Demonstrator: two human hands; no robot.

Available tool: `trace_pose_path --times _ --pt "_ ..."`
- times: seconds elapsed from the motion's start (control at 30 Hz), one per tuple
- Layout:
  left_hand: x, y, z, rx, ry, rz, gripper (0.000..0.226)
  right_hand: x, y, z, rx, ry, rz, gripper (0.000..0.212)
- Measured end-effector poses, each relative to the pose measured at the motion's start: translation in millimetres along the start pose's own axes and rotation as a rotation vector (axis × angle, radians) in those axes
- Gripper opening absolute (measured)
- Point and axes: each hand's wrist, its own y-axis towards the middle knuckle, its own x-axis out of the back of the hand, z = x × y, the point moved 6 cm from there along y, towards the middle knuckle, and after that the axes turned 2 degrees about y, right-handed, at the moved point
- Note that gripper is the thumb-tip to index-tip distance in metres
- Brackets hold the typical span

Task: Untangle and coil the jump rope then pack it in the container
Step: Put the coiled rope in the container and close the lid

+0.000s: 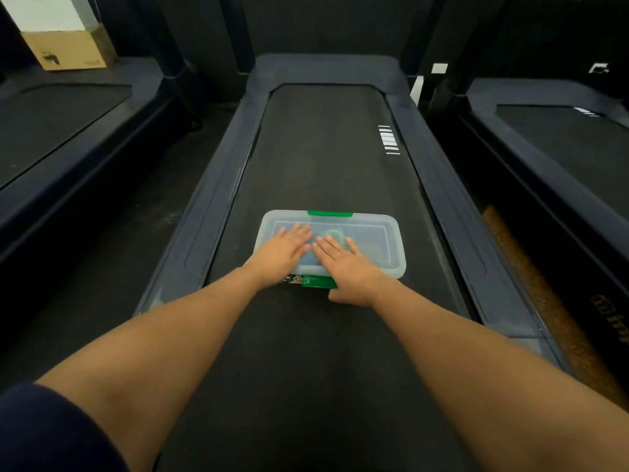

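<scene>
jump rope shows only as a dim green curled shape through the cloudy lid of a clear plastic container, which lies on the belt of a treadmill, in the middle of the view.

nearest, at the lower left corner, is a dark blue sleeve. two bare forearms reach forward from the near edge toward the container.

left hand lies flat on the left part of the lid, fingers straight and slightly spread, grasping nothing. right hand lies flat beside it, fingertips almost touching those of the left, fingers straight, also grasping nothing. its thumb hangs past the near edge of the container, just right of the near green latch. a small printed label shows left of that latch.

a second green latch sits on the far edge of the lid.

farther along the belt, on its right side, are short white stripes. dark side rails run along both sides of the belt.

another treadmill stands to the left and one more to the right. at the far left a cardboard box sits against a pale wall.
</scene>
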Motion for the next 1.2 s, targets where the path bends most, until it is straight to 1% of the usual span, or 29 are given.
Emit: trace_pose_path --times 0.07,0.1,0.17,0.23,0.33,0.4,0.47,0.53,0.57,0.63,0.7,0.77,0.8,0.87,0.93,0.97,1.2 --pt "1 -19 -8 -0.059 -0.016 -0.016 0.059 4 -3 -1 0.013 0.063 0.004 0.099" --pt "-1 -28 -11 -0.1 0.048 -0.014 0.068 6 -5 -2 0.021 0.091 0.001 0.097" --pt "-8 -40 -14 -0.182 0.249 -0.004 0.087 9 -9 -2 0.034 0.13 -0.006 0.092" --pt "-11 -40 -13 -0.215 0.355 -0.002 0.093 10 -11 -5 0.026 0.18 -0.02 0.084" --pt "-10 -36 -15 -0.189 0.305 -0.017 0.083 9 -11 -12 0.004 0.27 -0.052 0.075" --pt "-7 -34 -15 -0.151 0.154 -0.032 0.077 8 -10 -16 -0.027 0.374 -0.09 0.071" --pt "-3 -32 -11 -0.093 -0.031 -0.03 0.074 10 -11 -23 -0.114 0.534 -0.157 0.066" --pt "2 -31 -6 -0.031 -0.12 -0.032 0.063 14 -12 -30 -0.178 0.611 -0.214 0.06" --pt "5 -31 -7 -0.019 -0.12 -0.032 0.052 17 -13 -31 -0.18 0.597 -0.228 0.056" --pt "11 -32 -15 -0.076 -0.021 -0.042 0.037 24 -14 -28 -0.135 0.487 -0.251 0.044" --pt "19 -31 -28 -0.187 0.147 -0.072 0.031 31 -13 -22 -0.08 0.341 -0.253 0.035" --pt "22 -26 -37 -0.291 0.293 -0.091 0.029 34 -8 -20 -0.073 0.222 -0.202 0.031" --pt "21 -23 -41 -0.318 0.328 -0.069 0.029 35 -5 -19 -0.082 0.197 -0.169 0.03" --pt "18 -17 -45 -0.304 0.253 0.02 0.027 36 0 -19 -0.094 0.236 -0.097 0.031" --pt "18 -11 -46 -0.239 0.168 0.108 0.024 38 5 -19 -0.1 0.267 -0.039 0.03" --pt "19 -8 -47 -0.22 0.165 0.133 0.024 39 7 -19 -0.101 0.268 -0.018 0.03" --pt "26 0 -53 -0.151 0.182 0.219 0.018 46 10 -16 -0.119 0.277 0.037 0.028"
